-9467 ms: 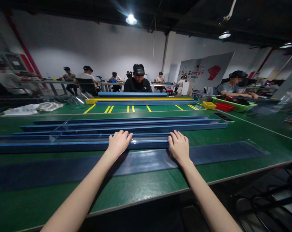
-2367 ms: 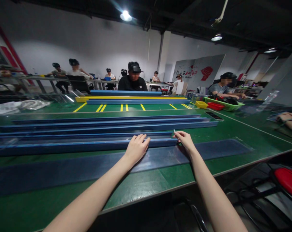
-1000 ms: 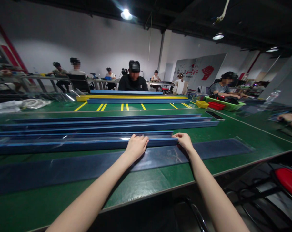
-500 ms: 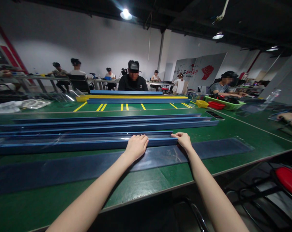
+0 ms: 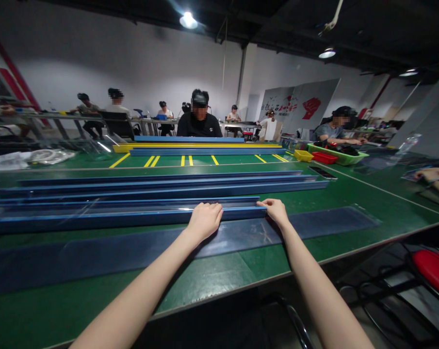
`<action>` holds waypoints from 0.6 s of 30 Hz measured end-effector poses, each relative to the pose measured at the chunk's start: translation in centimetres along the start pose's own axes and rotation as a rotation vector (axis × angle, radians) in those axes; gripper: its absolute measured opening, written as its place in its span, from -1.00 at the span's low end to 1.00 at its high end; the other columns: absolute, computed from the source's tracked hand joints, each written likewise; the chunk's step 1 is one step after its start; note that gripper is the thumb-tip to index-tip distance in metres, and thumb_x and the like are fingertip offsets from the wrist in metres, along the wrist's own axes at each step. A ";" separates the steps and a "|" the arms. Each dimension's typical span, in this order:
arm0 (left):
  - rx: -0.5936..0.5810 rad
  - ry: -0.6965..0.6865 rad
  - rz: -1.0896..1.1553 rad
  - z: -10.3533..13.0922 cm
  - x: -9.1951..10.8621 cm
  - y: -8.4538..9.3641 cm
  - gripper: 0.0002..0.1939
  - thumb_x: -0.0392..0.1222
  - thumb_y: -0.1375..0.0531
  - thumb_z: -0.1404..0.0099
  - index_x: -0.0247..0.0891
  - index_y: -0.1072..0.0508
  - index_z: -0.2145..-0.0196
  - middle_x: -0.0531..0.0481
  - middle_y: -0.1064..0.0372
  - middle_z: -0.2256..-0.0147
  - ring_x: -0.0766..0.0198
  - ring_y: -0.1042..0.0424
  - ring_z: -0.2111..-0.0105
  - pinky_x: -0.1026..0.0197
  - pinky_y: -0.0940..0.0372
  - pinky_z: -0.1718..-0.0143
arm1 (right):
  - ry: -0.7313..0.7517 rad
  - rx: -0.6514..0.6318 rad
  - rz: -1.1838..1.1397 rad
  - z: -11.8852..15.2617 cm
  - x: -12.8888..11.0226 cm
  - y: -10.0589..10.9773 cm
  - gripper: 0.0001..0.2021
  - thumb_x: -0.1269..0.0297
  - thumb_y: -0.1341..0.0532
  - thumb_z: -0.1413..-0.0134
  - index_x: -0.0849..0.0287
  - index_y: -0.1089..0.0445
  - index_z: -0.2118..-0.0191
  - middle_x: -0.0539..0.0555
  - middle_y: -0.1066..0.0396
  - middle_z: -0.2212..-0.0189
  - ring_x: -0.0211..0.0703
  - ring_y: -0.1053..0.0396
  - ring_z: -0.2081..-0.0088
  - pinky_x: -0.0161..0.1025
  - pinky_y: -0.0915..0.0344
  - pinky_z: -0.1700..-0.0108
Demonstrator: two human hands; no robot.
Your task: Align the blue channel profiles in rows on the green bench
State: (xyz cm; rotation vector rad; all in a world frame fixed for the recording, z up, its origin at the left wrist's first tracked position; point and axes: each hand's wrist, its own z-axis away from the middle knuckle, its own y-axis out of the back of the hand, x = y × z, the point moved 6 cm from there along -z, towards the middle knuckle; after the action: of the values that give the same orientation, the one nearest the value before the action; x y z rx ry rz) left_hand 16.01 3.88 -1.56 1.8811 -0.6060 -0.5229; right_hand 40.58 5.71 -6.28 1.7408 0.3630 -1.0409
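Note:
A long blue plastic channel (image 5: 132, 221) lies across the table in front of me, with a clear shiny strip (image 5: 121, 209) inside it. My left hand (image 5: 205, 220) is closed over the channel's near wall, fingers curled inward. At the channel's right end, my right hand (image 5: 276, 212) is closed with thumb and forefinger at the end of the trough; whether the clear strip is also between them is hidden. Under both forearms lies a flat, film-like bluish strip (image 5: 132, 256), parallel to the channel.
Several more blue channels (image 5: 204, 189) lie just beyond. Farther back are a yellow channel (image 5: 197, 145), a phone (image 5: 323, 172), a yellow bin (image 5: 303, 155), a red tray (image 5: 325, 158) and a green basket (image 5: 345, 158). A co-worker (image 5: 200, 121) sits opposite; a red stool (image 5: 433, 274) stands at right.
Both hands keep the same hold and place on the channel. The whole view has shifted very slightly; nothing else visibly differs.

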 end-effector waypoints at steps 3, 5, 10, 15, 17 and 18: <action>-0.003 0.007 0.017 0.0 0.0 0.0 -0.71 -0.19 0.13 -0.32 -0.27 -0.34 0.36 -0.09 -0.42 0.34 0.17 -0.39 0.34 0.17 -0.14 0.36 | -0.002 -0.002 -0.004 0.1 -0.1 0.1 -0.75 0.08 -0.22 0.26 0.20 -0.43 0.53 0.01 -0.36 0.68 -0.30 -0.24 0.69 -0.39 -0.13 0.64; -0.007 0.011 0.027 0.0 0.0 0.0 -0.71 -0.19 0.13 -0.32 -0.27 -0.34 0.36 -0.10 -0.42 0.35 0.17 -0.39 0.34 0.17 -0.14 0.35 | 0.005 0.002 0.007 0.1 -0.2 0.1 -0.75 0.09 -0.22 0.26 0.20 -0.43 0.54 0.02 -0.37 0.67 -0.30 -0.25 0.67 -0.40 -0.13 0.64; -0.010 0.012 0.025 0.0 -0.1 -0.1 -0.71 -0.19 0.13 -0.32 -0.27 -0.35 0.36 -0.09 -0.43 0.34 0.17 -0.40 0.34 0.17 -0.14 0.34 | 0.022 0.006 0.037 0.0 -0.2 0.1 -0.76 0.10 -0.22 0.25 0.20 -0.43 0.55 0.02 -0.38 0.66 -0.30 -0.26 0.66 -0.39 -0.14 0.61; -0.020 0.017 0.007 0.0 -0.1 -0.1 -0.70 -0.19 0.14 -0.32 -0.26 -0.35 0.36 -0.07 -0.44 0.35 0.18 -0.40 0.33 0.17 -0.14 0.34 | 0.040 0.002 0.028 0.1 -0.3 0.1 -0.77 0.11 -0.21 0.24 0.20 -0.42 0.56 0.01 -0.36 0.67 -0.30 -0.26 0.65 -0.39 -0.13 0.61; -0.033 0.024 0.003 0.0 -0.1 -0.2 -0.70 -0.18 0.14 -0.32 -0.26 -0.36 0.35 -0.08 -0.44 0.36 0.18 -0.41 0.33 0.18 -0.14 0.33 | 0.049 0.007 0.020 0.2 -0.4 0.1 -0.76 0.11 -0.21 0.25 0.20 -0.42 0.57 0.01 -0.36 0.68 -0.29 -0.26 0.65 -0.40 -0.13 0.62; -0.039 0.027 0.002 0.0 -0.1 -0.2 -0.70 -0.18 0.14 -0.32 -0.25 -0.36 0.34 -0.08 -0.44 0.36 0.18 -0.41 0.33 0.18 -0.15 0.33 | 0.045 0.006 0.014 0.2 -0.3 0.1 -0.76 0.10 -0.21 0.25 0.20 -0.42 0.57 0.01 -0.36 0.68 -0.30 -0.26 0.66 -0.39 -0.12 0.62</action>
State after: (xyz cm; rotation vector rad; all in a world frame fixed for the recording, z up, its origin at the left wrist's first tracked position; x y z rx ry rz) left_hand 16.00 4.03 -1.70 1.8477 -0.5754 -0.5037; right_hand 40.39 5.60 -5.98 1.7723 0.3756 -0.9948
